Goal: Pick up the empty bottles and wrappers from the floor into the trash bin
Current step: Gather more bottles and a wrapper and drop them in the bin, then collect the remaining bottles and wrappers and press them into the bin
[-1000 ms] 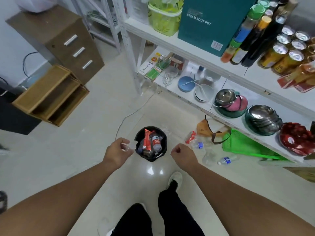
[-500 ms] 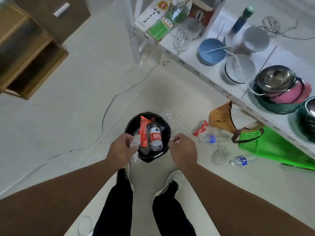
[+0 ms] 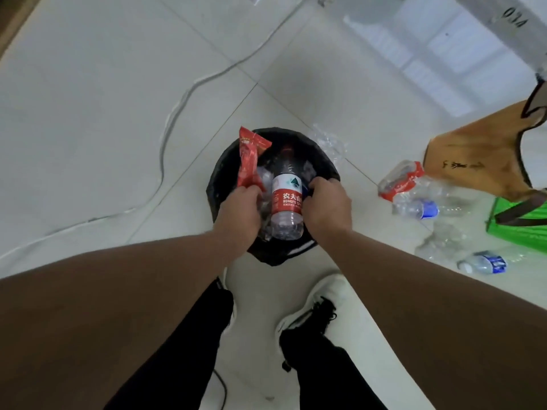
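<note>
The black-lined trash bin stands on the floor just ahead of my feet. A red wrapper and a red-labelled bottle stick up out of it. My left hand reaches into the bin's left side, fingers curled on crumpled clear plastic beside the wrapper. My right hand curls over the inside of the right rim next to the bottle, its fingertips hidden. On the floor to the right lie a crushed red-labelled bottle, a blue-labelled bottle, a crushed clear bottle and a small blue-labelled bottle.
Crumpled clear plastic lies behind the bin. A brown bag and a green basket sit at the right, under the shelf edge. A white cable runs across the tiles on the left. My shoes stand below the bin.
I have bent down closer to the bin. Both hands moved from above its near rim down into it, the left still carrying the clear plastic.
</note>
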`<state>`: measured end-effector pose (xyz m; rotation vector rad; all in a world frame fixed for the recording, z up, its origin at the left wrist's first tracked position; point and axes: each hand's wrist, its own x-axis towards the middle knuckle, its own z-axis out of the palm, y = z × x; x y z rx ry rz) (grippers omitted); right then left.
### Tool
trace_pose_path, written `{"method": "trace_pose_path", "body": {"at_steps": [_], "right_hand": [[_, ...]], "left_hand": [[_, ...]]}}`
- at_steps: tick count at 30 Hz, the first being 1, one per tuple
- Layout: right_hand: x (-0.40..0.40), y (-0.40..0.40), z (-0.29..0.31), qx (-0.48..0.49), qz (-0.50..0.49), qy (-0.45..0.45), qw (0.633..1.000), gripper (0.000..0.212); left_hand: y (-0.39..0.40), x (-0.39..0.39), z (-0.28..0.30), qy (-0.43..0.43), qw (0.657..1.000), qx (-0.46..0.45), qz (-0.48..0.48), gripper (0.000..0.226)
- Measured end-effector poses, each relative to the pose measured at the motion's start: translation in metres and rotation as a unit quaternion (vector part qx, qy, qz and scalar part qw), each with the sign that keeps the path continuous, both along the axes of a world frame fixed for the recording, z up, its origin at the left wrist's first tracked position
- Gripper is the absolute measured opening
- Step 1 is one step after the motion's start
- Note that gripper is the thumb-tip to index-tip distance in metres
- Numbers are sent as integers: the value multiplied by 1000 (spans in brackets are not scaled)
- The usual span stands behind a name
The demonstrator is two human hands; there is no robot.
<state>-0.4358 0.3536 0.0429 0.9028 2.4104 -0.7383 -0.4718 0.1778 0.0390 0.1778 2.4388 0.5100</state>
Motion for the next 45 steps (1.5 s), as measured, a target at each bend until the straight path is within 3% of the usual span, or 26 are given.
{"method": "trace_pose_path", "body": {"at_steps": [5,10,16,23,28,36,45], "right_hand": [[-7,-3,12,3,-67,5,998,23],[20,5,63,-39,-66,-10,997,15],[58,21,116,-71,-90,4,993,8],[98,54,188,-113,-110,-12,987,41],[124,88,268,-139,-130,-10,982,68],[162,127,374,-151,-173,24,973,81],[212,103,432,-145,-271,55,950,83]], "left_hand": [[3,-8,7,32,999,-13,-21,26],[-7,-3,54,55,997,-11,-49,28],[-12,4,109,16,1000,2,-3,32],[-13,24,180,31,999,9,-16,50],[25,39,263,18,998,37,-52,64],[83,40,376,19,995,94,-28,69],[92,41,425,3,986,103,-130,68]]}}
